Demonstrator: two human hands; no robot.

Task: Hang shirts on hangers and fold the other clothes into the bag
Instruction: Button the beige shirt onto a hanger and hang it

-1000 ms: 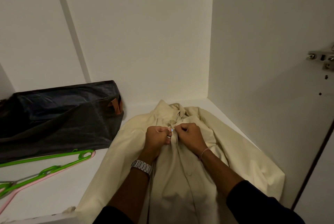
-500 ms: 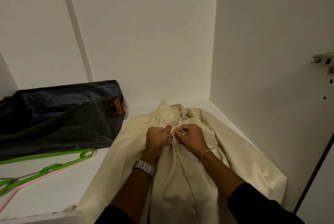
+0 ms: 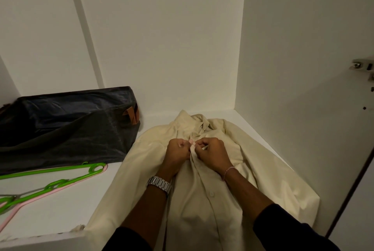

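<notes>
From the head camera, a cream button-up shirt (image 3: 212, 200) is lying spread on the white wardrobe shelf (image 3: 60, 206), its collar pointing toward the back corner. The left hand (image 3: 178, 153) and the right hand (image 3: 212, 151) are meeting at the placket just below the collar, each with fingers curled tight and pinching the shirt's front edges together. A silver watch (image 3: 159, 183) is sitting on the left wrist, a thin bracelet (image 3: 228, 170) on the right. A dark storage bag (image 3: 60, 125) is resting to the left, touching the shirt's shoulder. Green and pink hangers (image 3: 50, 182) are lying in front of the bag.
</notes>
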